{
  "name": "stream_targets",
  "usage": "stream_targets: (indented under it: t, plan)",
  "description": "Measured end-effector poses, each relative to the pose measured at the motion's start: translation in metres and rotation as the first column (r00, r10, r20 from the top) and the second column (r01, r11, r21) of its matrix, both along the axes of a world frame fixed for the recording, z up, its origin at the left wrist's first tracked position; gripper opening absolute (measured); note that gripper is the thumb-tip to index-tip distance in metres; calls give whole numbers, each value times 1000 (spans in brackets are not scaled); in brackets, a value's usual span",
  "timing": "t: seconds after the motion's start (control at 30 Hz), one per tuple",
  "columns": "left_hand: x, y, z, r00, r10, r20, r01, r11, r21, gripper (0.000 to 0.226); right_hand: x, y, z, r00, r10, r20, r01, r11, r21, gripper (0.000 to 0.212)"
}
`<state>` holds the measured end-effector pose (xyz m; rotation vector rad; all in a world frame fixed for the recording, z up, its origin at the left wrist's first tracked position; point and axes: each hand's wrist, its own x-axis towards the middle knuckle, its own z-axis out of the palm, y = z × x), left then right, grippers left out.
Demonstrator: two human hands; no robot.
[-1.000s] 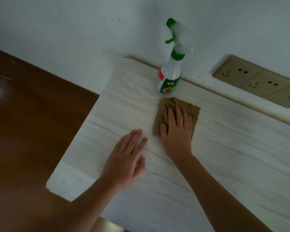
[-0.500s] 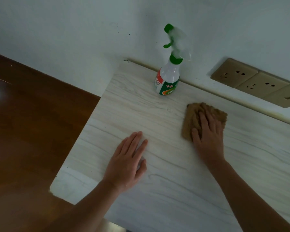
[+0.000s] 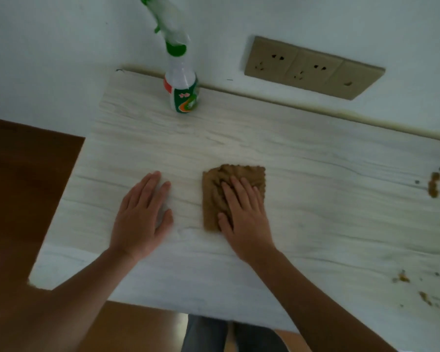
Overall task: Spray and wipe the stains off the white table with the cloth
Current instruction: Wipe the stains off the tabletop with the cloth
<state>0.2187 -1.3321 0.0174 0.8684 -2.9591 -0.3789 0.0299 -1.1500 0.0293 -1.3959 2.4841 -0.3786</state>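
Observation:
A brown cloth [image 3: 214, 184] lies bunched on the white wood-grain table [image 3: 315, 224], near its middle. My right hand [image 3: 244, 214] presses flat on the cloth with straight fingers. To the left of the cloth, my left hand [image 3: 140, 217] rests flat on the bare tabletop, fingers straight. A spray bottle [image 3: 182, 90] with a green trigger head stands upright at the table's back edge by the wall. Brown stains show at the right: a streak [image 3: 433, 184] and scattered crumbs [image 3: 414, 288] nearer the front.
A row of tan wall sockets [image 3: 313, 68] sits above the table's back edge. Dark wooden floor [image 3: 18, 189] lies left of the table. My legs [image 3: 214, 334] show below the front edge.
My right hand has slid the cloth back to the left and toward me. The view has shifted, and stains at the right now show. My left hand stays flat on the table.

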Motion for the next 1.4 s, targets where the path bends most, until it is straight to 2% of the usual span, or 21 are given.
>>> stream_targets:
  t: [0.1,0.23,0.37,0.5,0.67,0.8,1.0,1.4]
  plan:
    - [-2,3,4,1000,17,-18,-17,1000,4,64,-4,63,6,999,-32,29,31,999,35,62]
    - [-8,11,4,999,42,-32,-43,999,-16,62,-47,148,12,980,-198,26,194,976,97,63]
    - [-47,45,17,971,236,-35,-234,971,58,58,-105,214,16,936,-351,3,348,927,138,66]
    - [-114,137,29,991,61,-116,-53,996,73,57,-149,249,21,892,-453,4,448,883,138,65]
    - [-209,261,29,985,-26,-170,50,990,135,56,-182,284,26,903,-427,41,418,897,148,66]
    - [-271,311,20,994,-48,-100,59,992,113,59,-221,334,27,878,-476,45,467,874,138,66]
    - [-304,337,4,1000,29,7,-29,1000,8,61,-284,405,23,838,-546,14,539,831,140,66]
    - [-308,336,0,998,46,-53,-49,997,-57,61,-352,396,12,827,-562,-3,559,823,98,63]
